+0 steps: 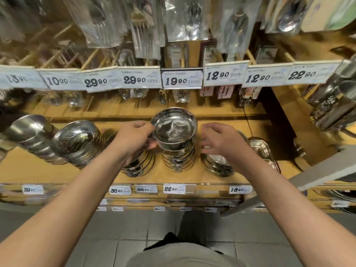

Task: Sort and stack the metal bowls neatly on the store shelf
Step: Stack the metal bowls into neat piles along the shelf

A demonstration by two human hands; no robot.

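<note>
Two hands are over the yellow shelf (192, 176). Far left of your left hand (133, 137), two leaning bowl stacks (77, 143) lie on their sides. Your left hand pinches the rim of the top bowl (174, 129), thumb inside and fingers beneath; this bowl sits tilted on the upright stack (178, 158) just right of that hand. Your right hand (221, 141) hovers released, fingers loosely spread, touching nothing, above a low stack (217, 166).
</note>
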